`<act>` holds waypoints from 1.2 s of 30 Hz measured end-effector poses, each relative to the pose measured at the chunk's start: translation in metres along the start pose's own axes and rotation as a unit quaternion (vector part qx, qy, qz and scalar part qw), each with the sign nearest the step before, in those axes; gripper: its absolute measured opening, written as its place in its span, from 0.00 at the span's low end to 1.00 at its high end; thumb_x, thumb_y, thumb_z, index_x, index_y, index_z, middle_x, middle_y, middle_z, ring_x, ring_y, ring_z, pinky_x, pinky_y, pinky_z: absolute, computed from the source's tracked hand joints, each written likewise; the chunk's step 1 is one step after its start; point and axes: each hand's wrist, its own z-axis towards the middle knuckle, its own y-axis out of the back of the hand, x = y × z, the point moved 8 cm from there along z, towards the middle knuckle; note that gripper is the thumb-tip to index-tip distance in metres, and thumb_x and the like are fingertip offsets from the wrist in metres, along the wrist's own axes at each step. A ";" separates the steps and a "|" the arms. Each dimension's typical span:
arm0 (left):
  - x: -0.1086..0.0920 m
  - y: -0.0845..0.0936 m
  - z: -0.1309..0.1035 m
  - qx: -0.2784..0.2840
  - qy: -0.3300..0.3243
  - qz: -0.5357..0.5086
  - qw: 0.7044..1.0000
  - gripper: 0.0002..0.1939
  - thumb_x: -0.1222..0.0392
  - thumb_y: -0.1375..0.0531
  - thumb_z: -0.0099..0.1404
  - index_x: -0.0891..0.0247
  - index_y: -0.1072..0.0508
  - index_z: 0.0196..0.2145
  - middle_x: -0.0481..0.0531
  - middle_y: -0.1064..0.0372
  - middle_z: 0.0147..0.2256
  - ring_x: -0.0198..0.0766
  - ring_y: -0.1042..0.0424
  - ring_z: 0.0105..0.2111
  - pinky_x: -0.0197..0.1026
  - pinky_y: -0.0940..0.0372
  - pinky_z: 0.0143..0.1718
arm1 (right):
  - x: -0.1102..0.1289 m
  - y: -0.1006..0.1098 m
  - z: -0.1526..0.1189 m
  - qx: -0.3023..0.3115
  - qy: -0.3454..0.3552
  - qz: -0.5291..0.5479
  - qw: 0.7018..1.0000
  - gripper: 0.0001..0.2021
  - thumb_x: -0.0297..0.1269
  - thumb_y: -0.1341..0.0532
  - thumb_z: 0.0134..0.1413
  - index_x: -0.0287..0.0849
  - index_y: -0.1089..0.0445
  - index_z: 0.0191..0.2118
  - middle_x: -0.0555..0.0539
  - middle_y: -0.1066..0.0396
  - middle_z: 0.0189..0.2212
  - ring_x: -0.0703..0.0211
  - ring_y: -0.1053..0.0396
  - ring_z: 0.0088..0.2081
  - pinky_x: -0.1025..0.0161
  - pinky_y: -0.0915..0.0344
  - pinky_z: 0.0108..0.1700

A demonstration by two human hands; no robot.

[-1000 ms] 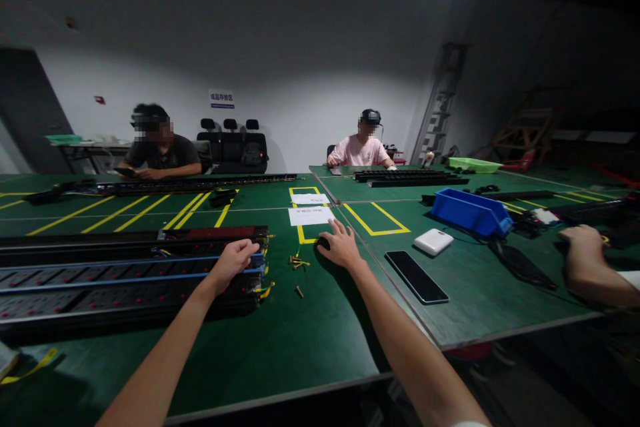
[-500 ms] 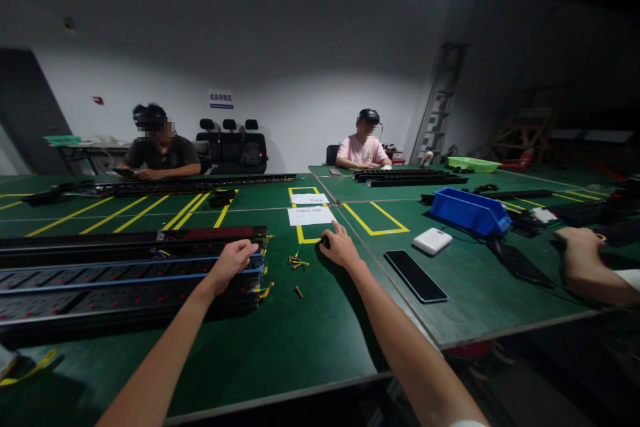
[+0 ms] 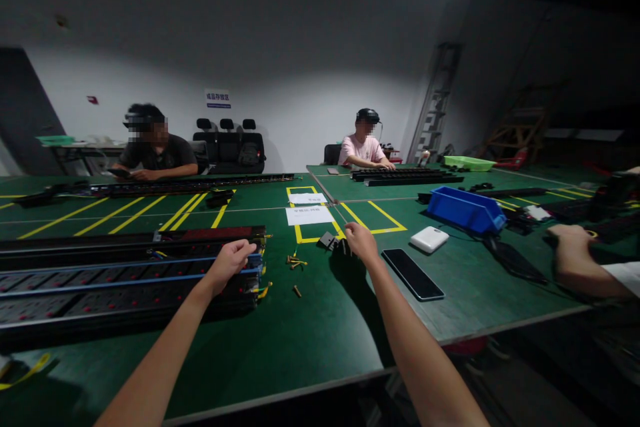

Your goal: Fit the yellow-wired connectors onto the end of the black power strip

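Observation:
My left hand [image 3: 231,265] has its fingers pinched together over the right-hand end of long black power strips [image 3: 90,293] with blue edges. Whatever lies between those fingers is hidden. Yellow-green wire ends [image 3: 265,289] poke out at the strip ends. My right hand [image 3: 362,241] is held with curled fingers just right of small black parts [image 3: 328,240] on the table; I cannot make out what is in it. Between my hands lie several brass-coloured screws [image 3: 295,261], with one loose screw [image 3: 297,291] nearer me.
A phone [image 3: 413,273], a white case [image 3: 429,239] and a blue bin [image 3: 466,211] stand to the right on the green table [image 3: 320,347]. White paper labels [image 3: 309,215] lie ahead. Another person's hand [image 3: 575,250] works at far right. Two people sit across the table.
My right hand has moved right and slightly up from the labels' near edge, uncovering the small black parts. My left hand stays at the strip ends.

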 end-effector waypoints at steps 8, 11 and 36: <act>0.000 0.001 0.001 -0.003 0.001 0.014 1.000 0.27 0.39 0.37 0.55 0.58 0.47 0.22 0.35 0.57 0.16 0.25 0.58 0.16 0.32 0.63 0.19 | -0.003 -0.033 -0.006 0.133 0.056 0.033 0.989 0.48 0.52 0.30 0.46 0.42 0.47 0.70 0.37 0.31 0.58 0.42 0.31 0.56 0.55 0.35 0.52; 0.000 0.001 0.001 -0.003 0.000 0.015 1.000 0.27 0.38 0.36 0.55 0.58 0.47 0.22 0.35 0.56 0.17 0.25 0.58 0.16 0.32 0.62 0.19 | -0.002 -0.037 -0.009 0.123 0.054 0.010 0.991 0.53 0.51 0.28 0.42 0.43 0.51 0.71 0.36 0.31 0.57 0.40 0.32 0.57 0.52 0.36 0.53; 0.000 0.003 0.000 -0.011 -0.004 0.013 1.000 0.28 0.38 0.36 0.54 0.58 0.47 0.22 0.35 0.55 0.16 0.25 0.56 0.16 0.32 0.62 0.19 | -0.021 -0.022 -0.010 0.174 0.034 0.135 0.975 0.50 0.44 0.27 0.44 0.39 0.47 0.70 0.38 0.28 0.55 0.49 0.26 0.50 0.59 0.31 0.50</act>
